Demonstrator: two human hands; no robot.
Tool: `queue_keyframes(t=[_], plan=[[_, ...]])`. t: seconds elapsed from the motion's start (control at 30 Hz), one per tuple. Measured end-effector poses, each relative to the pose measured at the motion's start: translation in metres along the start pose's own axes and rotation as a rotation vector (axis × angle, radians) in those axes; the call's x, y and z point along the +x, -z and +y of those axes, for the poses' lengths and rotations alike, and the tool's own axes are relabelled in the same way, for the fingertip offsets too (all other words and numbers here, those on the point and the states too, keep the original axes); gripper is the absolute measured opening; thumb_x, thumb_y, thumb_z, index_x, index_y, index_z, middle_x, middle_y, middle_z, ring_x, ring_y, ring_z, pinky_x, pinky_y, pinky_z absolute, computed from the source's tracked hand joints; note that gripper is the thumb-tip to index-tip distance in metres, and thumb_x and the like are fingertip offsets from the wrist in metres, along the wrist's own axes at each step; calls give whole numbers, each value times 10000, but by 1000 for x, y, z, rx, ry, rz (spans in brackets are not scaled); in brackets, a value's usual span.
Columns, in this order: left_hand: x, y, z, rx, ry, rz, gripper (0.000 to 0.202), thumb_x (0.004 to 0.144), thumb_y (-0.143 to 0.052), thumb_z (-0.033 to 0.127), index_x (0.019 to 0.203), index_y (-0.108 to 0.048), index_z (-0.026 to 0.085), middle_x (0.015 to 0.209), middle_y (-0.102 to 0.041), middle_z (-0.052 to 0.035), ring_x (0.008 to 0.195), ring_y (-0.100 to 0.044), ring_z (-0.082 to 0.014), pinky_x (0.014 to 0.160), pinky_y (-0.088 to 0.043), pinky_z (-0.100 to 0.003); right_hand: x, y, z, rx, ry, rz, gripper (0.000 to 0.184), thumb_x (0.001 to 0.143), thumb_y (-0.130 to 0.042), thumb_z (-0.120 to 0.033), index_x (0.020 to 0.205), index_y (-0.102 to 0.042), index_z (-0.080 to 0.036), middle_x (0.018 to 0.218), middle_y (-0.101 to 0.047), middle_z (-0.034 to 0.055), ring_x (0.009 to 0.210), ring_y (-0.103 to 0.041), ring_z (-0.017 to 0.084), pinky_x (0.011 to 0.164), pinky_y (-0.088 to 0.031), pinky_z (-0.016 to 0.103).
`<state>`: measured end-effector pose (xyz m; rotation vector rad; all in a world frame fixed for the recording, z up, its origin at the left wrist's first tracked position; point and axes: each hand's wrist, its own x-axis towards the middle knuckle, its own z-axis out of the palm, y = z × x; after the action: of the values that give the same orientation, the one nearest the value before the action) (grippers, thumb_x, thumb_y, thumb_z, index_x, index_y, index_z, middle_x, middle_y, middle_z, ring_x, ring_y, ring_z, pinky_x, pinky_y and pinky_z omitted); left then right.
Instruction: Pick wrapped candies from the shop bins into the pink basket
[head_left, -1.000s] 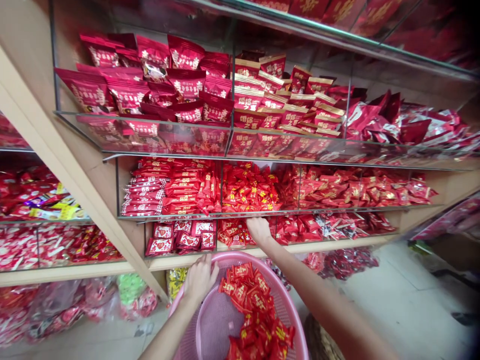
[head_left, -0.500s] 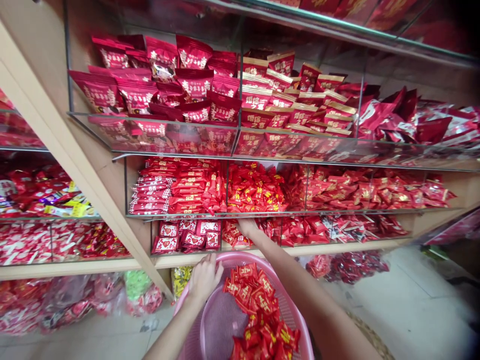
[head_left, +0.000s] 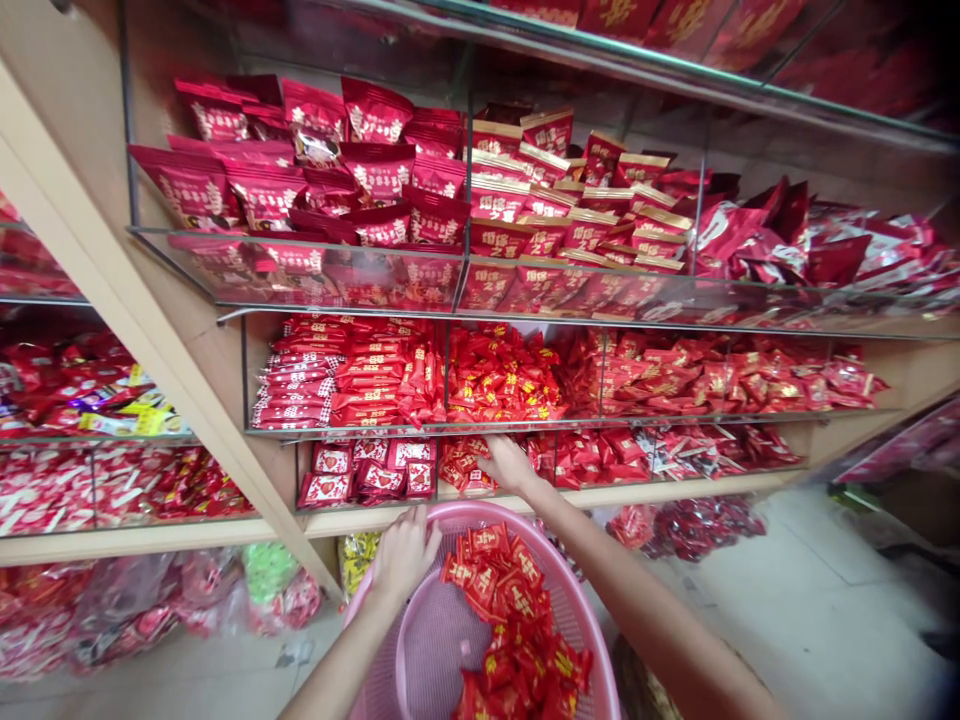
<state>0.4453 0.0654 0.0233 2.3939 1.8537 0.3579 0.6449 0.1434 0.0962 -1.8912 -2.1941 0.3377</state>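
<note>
My left hand point(head_left: 405, 553) has its fingers curled over the left rim of a pink plastic basket point(head_left: 595, 650). Inside the basket, red wrapped candies point(head_left: 517, 600) with gold lettering are heaped on the right side, while the left part of the bottom shows bare mesh. My right hand point(head_left: 508, 462) reaches into a compartment of the lowest shelf, just under the shelf edge above. Its thumb and fingers look apart, at small red candy packets point(head_left: 463, 463); the fingertips are partly lost among them.
Glass-fronted shelves hold red snack bags point(head_left: 382, 180) above and small red packets point(head_left: 506, 375) in the middle row. White-and-red packets point(head_left: 330, 475) lie left of my right hand. A wooden upright point(head_left: 142, 290) divides the shelving. Plastic bags of goods point(head_left: 124, 600) sit on the floor below.
My right hand has drawn slightly out of the compartment, showing more of its thumb and fingers. My left hand stays on the basket rim. The view has shifted slightly.
</note>
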Motion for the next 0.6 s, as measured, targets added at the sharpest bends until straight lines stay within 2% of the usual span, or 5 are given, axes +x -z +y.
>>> queue_keyframes(t=[0.1, 0.17, 0.33, 0.43, 0.6], plan=[[0, 0, 0, 0, -10, 9, 314, 905, -274, 326, 973, -526, 150, 906, -658, -95, 794, -639, -195, 652, -441, -280, -35, 1, 9, 159, 114, 105, 509, 810, -494, -227, 1305, -377, -237, 1262, -479, 87, 983, -566, 196, 813, -430, 294], [0, -1, 0, -1, -14, 15, 307, 904, -277, 327, 961, -525, 155, 903, -659, -93, 795, -639, -196, 643, -439, -279, -61, -1, 11, 233, 159, 117, 510, 820, -482, -214, 1315, -366, -253, 1225, -488, 77, 935, -573, 180, 811, -440, 304], [0, -4, -1, 4, -13, 28, 304, 898, -301, 330, 1020, -517, 155, 917, -664, -90, 828, -639, -198, 671, -439, -276, -109, -24, -3, 111, 288, -76, 554, 812, -472, -167, 1334, -337, -292, 1243, -474, 60, 991, -566, 197, 820, -458, 315], [0, -5, -1, 2, -14, 27, 294, 897, -301, 321, 1006, -520, 157, 927, -663, -92, 823, -638, -196, 675, -437, -277, -115, -47, -15, -75, 374, -176, 568, 805, -427, -111, 1340, -322, -270, 1229, -498, 71, 959, -590, 200, 760, -484, 307], [0, -7, -3, 0, -28, 44, 255, 893, -307, 308, 949, -515, 171, 914, -657, -80, 807, -637, -195, 658, -434, -278, -99, -78, -29, -319, 538, -186, 432, 826, -375, -67, 1237, -434, -187, 1127, -575, 85, 842, -623, 190, 705, -512, 329]])
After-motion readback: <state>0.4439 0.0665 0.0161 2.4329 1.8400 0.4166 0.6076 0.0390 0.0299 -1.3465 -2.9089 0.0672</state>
